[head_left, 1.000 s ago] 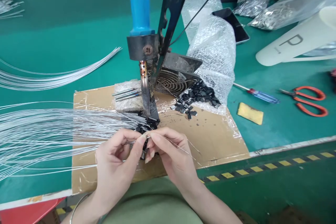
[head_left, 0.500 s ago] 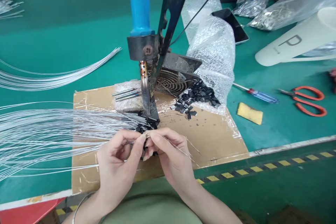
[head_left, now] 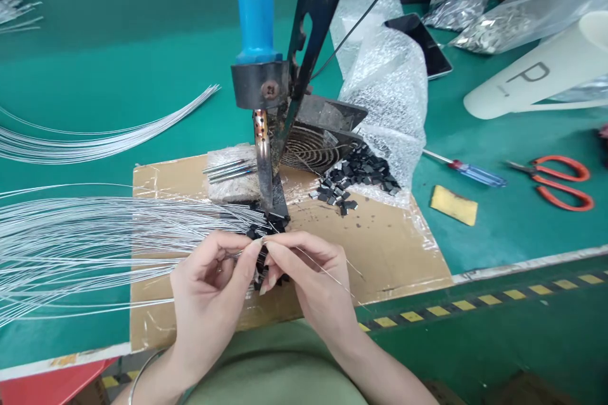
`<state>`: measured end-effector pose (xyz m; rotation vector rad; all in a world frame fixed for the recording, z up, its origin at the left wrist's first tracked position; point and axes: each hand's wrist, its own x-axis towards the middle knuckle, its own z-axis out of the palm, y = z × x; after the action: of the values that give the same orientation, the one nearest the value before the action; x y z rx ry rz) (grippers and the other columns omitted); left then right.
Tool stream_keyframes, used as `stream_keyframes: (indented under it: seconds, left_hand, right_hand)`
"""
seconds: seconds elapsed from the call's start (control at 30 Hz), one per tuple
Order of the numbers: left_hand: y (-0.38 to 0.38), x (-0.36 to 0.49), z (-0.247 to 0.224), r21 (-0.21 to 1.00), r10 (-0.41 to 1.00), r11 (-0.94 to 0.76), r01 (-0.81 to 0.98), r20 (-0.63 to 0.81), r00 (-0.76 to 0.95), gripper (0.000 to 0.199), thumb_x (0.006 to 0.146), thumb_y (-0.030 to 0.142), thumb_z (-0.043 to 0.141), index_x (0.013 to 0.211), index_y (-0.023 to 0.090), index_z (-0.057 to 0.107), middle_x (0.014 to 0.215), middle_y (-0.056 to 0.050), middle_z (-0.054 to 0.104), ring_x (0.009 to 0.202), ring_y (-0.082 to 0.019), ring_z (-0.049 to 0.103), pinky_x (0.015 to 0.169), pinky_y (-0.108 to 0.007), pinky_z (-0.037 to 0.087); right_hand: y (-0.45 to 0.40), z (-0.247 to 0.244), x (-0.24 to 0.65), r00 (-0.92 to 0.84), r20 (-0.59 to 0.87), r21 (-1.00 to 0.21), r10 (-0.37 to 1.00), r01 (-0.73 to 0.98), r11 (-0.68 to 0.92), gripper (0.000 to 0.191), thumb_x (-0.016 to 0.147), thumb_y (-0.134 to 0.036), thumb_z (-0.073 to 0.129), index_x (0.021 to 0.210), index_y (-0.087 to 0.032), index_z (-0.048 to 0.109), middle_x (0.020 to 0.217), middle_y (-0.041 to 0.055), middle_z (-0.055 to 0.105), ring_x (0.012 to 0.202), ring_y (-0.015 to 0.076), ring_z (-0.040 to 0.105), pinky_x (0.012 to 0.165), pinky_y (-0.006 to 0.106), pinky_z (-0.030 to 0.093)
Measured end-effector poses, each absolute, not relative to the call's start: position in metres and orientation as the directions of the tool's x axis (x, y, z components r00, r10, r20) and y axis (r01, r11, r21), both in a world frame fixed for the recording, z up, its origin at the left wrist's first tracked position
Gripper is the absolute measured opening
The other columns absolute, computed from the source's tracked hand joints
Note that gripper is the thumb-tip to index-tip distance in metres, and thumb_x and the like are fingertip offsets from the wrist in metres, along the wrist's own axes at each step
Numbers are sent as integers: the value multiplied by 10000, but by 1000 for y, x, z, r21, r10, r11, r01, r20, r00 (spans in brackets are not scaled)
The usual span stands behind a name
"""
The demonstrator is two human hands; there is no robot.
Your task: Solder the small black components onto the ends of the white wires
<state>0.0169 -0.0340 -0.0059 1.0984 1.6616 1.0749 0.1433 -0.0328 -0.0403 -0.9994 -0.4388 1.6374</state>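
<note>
Both hands meet at the front of the cardboard sheet (head_left: 380, 247), fingertips pinched together below the soldering iron (head_left: 263, 158). My left hand (head_left: 211, 291) is closed, thumb against index finger, on a tiny piece mostly covered by the fingertips. My right hand (head_left: 316, 278) pinches at the same spot, and thin wire (head_left: 327, 273) runs across it toward the lower right. Just beyond the fingers lie black connector-like pieces (head_left: 260, 230) at the ends of a fan of white wires (head_left: 95, 228) coming from the left. More black pieces show beneath the hands.
Right of the iron's black stand (head_left: 311, 31) are a round-grilled fan (head_left: 313, 145), a heap of small black parts (head_left: 365, 171) and bubble wrap (head_left: 389, 76). Farther right lie a screwdriver (head_left: 468, 171), a yellow sponge (head_left: 453, 205), orange-handled scissors (head_left: 563, 180) and a white cup (head_left: 536, 76).
My hands stay pinched together; the left has shifted slightly left and the fingertips a little closer in. The rest of the scene moves only slightly with the camera.
</note>
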Motion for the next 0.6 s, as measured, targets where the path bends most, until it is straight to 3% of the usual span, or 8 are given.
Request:
stream_keyframes:
  seconds: [0.23, 0.6]
  left_hand:
    - [-36, 15, -7, 945, 958, 213, 247, -152, -244, 117, 875, 241, 786, 763, 215, 766, 701, 4, 717, 630, -120, 583, 549, -220, 421]
    - [-36, 17, -6, 939, 963, 200, 280, -137, -230, 127, 890, 226, 771, 766, 207, 757, 648, 19, 658, 565, -92, 459, 516, -245, 302]
  right_hand:
    - [-33, -40, 145, -43, -359, -716, 932, -629, -304, 41, 833, -276, 889, 838, -235, 882, 661, -11, 754, 479, 105, 674, 499, 221, 634]
    - [-33, -39, 149, -76, -359, -715, 930, -618, -326, 48, 849, -268, 876, 826, -226, 879, 645, -18, 740, 465, 86, 664, 490, 187, 613]
